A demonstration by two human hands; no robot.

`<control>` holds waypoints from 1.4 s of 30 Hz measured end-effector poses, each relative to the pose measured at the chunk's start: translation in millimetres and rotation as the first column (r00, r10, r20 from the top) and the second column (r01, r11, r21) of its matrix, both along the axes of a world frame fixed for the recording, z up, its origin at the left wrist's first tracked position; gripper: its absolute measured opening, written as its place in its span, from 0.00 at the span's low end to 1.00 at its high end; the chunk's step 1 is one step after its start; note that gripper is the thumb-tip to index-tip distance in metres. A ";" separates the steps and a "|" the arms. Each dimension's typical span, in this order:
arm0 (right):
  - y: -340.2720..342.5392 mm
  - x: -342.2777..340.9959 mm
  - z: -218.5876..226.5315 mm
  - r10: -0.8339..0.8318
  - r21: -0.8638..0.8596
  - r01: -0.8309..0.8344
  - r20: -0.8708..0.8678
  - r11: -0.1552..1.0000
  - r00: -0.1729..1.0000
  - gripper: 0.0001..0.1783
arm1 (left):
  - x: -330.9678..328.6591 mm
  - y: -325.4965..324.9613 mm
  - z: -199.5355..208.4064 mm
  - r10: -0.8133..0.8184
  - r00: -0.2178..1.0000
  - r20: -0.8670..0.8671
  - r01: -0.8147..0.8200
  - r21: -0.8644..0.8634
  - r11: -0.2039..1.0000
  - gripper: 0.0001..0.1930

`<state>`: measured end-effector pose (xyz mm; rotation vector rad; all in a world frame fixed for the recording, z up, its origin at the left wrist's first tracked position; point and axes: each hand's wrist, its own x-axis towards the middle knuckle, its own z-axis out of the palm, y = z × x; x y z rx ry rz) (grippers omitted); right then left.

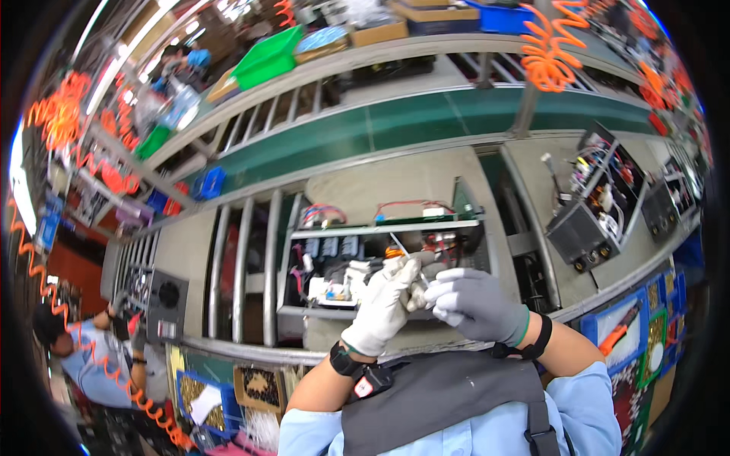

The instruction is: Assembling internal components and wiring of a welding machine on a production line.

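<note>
Step in hand (judged): wiring/fitting work at open metal chassis (357, 231), under and just beyond the grip; L hand (378, 308), white glove, curled narrow over chassis' near edge; R hand (479, 300), grey glove, fingers bent, just beside L; can't tell what, if anything, either grip holds; orange wires (393, 251) just beyond L fingertips; next move prob. calls for steady L, fine R fingerwork; wrist unit (372, 382), bodyward of L grip, has small tag, illegible.
</note>
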<state>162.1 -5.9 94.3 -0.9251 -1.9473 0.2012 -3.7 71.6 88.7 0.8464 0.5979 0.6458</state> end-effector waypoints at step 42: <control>47.7 41.6 -62.6 -0.086 -0.322 0.532 0.791 0.783 0.606 0.14 | 65.9 110.5 -67.0 0.002 0.325 -0.946 0.932 0.320 0.169 0.13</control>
